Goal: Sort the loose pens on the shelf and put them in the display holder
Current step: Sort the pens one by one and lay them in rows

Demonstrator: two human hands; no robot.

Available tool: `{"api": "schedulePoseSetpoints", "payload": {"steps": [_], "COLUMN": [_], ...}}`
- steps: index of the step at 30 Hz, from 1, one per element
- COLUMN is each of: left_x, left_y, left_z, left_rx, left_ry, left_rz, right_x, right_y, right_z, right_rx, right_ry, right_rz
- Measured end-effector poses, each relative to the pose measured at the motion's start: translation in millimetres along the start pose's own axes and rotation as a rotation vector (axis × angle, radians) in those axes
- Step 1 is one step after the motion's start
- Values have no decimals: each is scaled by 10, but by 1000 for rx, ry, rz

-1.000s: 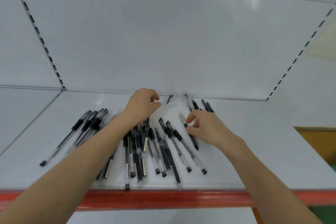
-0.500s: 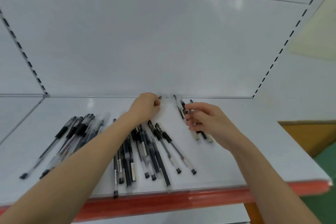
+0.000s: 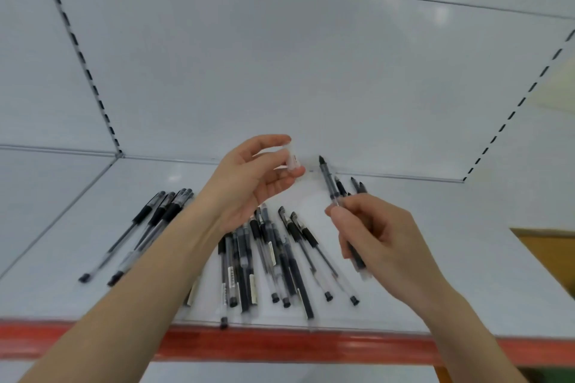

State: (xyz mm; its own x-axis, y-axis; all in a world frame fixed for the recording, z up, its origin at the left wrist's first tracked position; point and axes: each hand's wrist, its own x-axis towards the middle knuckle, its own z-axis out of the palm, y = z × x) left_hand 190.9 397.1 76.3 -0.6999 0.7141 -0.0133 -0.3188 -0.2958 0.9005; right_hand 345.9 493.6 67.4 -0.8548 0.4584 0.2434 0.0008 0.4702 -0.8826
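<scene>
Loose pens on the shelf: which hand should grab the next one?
Probably left. The left hand pinches only a small clear piece, above the middle pile of pens; the right hand already grips several pens.

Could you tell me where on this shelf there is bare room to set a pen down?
The white shelf is bare right of the right hand, out to its right end, and along the back wall behind the left hand. The middle, with the loose black pens, and the left bundle of black pens are crowded.
</scene>
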Motion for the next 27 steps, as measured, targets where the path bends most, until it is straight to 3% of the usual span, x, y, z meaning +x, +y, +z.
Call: {"api": "schedulePoseSetpoints", "payload": {"steps": [7, 17, 27], "left_x": [-114, -189, -163], "left_y": [29, 8, -9], "left_z": [-21, -63, -98], "left_rx": [-45, 193, 136], "left_ry": [17, -89, -54], "left_rz": [86, 124, 144], "right_x": [-58, -36, -81], "right_y": [-74, -48, -59], "right_z": [115, 36, 47], "right_rx": [3, 46, 0], "right_ry": [-52, 56, -6], "right_rz": [-35, -40, -30]}}
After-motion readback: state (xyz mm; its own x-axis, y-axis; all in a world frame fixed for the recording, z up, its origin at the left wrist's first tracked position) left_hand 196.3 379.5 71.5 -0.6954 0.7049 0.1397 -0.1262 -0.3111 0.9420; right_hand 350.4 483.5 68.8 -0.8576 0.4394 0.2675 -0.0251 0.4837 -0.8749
